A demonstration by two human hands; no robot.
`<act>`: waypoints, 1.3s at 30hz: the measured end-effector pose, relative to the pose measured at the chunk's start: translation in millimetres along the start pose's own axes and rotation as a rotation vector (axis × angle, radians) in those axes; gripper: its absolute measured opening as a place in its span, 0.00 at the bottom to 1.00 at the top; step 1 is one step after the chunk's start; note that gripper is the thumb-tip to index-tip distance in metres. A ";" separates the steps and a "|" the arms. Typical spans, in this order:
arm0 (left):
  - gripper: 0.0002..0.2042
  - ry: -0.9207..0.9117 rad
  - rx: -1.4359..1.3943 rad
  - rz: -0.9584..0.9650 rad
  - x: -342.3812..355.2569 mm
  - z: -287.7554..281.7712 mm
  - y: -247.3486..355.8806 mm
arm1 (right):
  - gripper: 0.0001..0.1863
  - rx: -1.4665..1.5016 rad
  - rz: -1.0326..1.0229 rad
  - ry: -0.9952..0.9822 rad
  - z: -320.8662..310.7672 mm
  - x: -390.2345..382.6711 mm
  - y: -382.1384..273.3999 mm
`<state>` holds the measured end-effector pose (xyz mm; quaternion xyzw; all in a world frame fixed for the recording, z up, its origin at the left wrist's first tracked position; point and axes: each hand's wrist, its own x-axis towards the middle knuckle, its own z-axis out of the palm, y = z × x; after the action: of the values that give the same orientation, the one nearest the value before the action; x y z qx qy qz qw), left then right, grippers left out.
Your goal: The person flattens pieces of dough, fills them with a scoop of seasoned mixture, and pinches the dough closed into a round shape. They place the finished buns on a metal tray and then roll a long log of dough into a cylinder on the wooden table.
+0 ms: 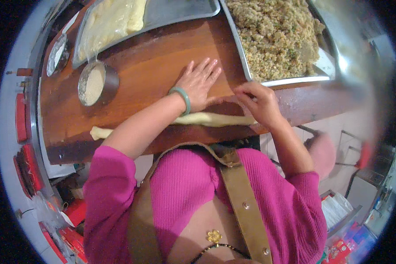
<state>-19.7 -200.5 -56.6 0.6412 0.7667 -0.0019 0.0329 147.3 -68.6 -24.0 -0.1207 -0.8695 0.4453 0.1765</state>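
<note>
A long pale rope of dough [212,119] lies along the near side of the wooden table [154,57], and my left forearm crosses over it. My left hand [198,86] is spread out just beyond the rope, palm toward the table, with a green bangle [181,100] at the wrist. Past the right end of the rope, my right hand [260,104] is held with its fingers curled together near the corner of a metal tray [290,82]. Whatever those fingers may hold is too small or hidden to tell. Crumbly filling [275,37] is heaped in that tray.
To the left stands a dark metal cup [111,82] of pale grains. A second metal tray [180,13] at the back carries dough under clear plastic [110,24]. Beside it sits a small bowl of white powder [57,57]. A pink stool [322,156] is below the table's right side.
</note>
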 end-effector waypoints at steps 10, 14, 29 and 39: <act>0.38 0.025 -0.135 -0.092 18.9 5.6 -8.0 | 0.15 -0.421 -0.169 0.234 -59.0 50.7 53.6; 0.37 -0.019 0.023 -0.043 23.9 -5.8 -6.3 | 0.25 -0.590 -0.097 0.391 -84.8 78.9 75.8; 0.30 0.268 -0.546 -0.179 -2.0 14.9 -22.7 | 0.17 -0.980 -0.007 -0.122 -72.6 91.8 78.5; 0.11 -0.090 -0.468 -0.479 -31.6 -37.3 -20.6 | 0.13 -0.376 0.284 0.271 -89.6 105.6 89.3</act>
<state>-36.2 -233.6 -18.5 0.4174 0.8729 0.1381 0.2116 93.3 87.1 -27.4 -0.3304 -0.8797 0.2762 0.2016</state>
